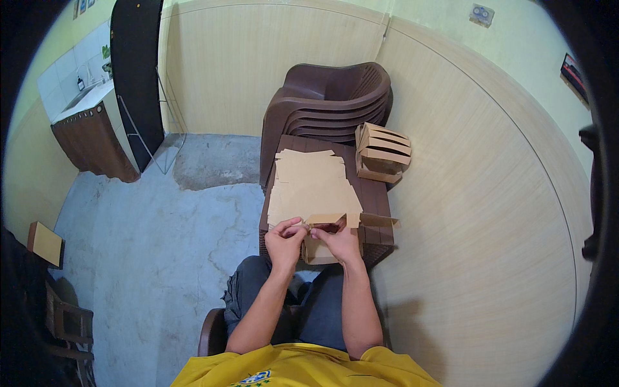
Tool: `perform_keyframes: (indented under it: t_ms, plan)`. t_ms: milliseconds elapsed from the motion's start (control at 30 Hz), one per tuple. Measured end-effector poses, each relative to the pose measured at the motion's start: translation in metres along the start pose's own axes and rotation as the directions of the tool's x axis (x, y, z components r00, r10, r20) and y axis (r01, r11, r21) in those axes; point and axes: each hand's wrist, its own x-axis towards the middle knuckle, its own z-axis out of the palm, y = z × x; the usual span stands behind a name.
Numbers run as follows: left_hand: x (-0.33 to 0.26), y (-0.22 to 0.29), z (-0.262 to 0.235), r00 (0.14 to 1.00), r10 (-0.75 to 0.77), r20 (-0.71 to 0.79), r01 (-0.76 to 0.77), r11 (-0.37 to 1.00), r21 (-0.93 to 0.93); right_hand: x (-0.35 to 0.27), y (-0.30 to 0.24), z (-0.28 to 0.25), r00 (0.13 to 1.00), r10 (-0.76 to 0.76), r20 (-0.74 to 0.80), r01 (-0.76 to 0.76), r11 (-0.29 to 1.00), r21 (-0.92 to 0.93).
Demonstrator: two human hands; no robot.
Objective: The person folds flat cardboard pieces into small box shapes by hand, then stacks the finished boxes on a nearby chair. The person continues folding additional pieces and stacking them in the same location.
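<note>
At the near end of the brown table, a small partly folded cardboard box [317, 253] stands with flaps raised at its far and right sides. My left hand [284, 247] pinches its left far corner, thumb and forefinger pressed together. Close beside it, my right hand [339, 242] grips the same corner area with bent fingers, the wrist crossing over the box. The fingertips of both hands nearly meet there; the exact tab between them is too small to make out. Just beyond lies a stack of flat cardboard blanks [313, 184] with notched edges.
Folded cardboard boxes [383, 153] are gathered at the far right of the brown table [377, 235]. Behind it rise stacked brown plastic chairs [332, 97]. A wood-panelled wall [477, 213] runs along the right. A sink counter [97, 132] stands far left.
</note>
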Motion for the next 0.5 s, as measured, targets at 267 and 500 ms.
perform_keyframes:
  t_ms: [267,500]
  plan:
    - [0.007,-0.01,-0.007,0.999,-0.015,-0.041,0.023,0.981,0.191,0.004,0.027,0.001,0.994,0.067,0.082,-0.081,0.979,0.185]
    - [0.004,-0.015,-0.011,0.998,0.041,0.04,-0.049,0.966,0.255,0.002,0.04,0.007,1.0,0.026,0.017,-0.028,0.994,0.104]
